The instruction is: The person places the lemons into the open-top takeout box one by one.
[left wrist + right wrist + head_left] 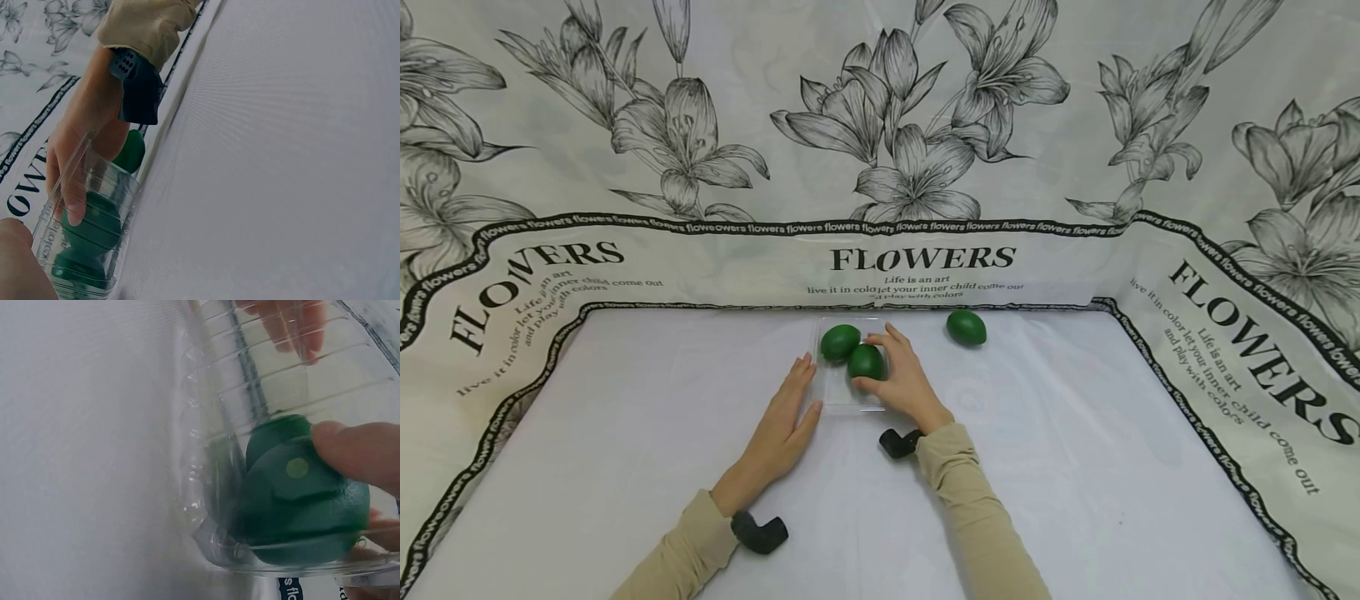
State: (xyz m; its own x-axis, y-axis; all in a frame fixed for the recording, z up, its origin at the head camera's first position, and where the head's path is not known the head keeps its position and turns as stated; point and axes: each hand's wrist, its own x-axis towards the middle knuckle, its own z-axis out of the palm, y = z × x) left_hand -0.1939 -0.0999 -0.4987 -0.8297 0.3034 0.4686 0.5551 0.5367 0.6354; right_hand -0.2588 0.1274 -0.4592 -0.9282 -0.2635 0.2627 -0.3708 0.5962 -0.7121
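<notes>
A clear plastic box (844,397) stands near the back of the white table with two green limes in it. My right hand (913,385) reaches in from the right and holds the nearer lime (867,364) between thumb and fingers. Behind and left of that one lies the other lime (839,342), close against it. In the right wrist view the thumb (365,453) presses on the upper side of the held lime (294,512), seen through the ribbed wall. My left hand (781,427), fingers extended, lies along the box's left side, fingertips right at the wall.
A third green lime (966,328) lies on the white tablecloth (1060,467) to the right of the box, near the back edge. A flower-printed cloth (917,271) rises behind and at both sides. Each wrist wears a black camera mount (760,532).
</notes>
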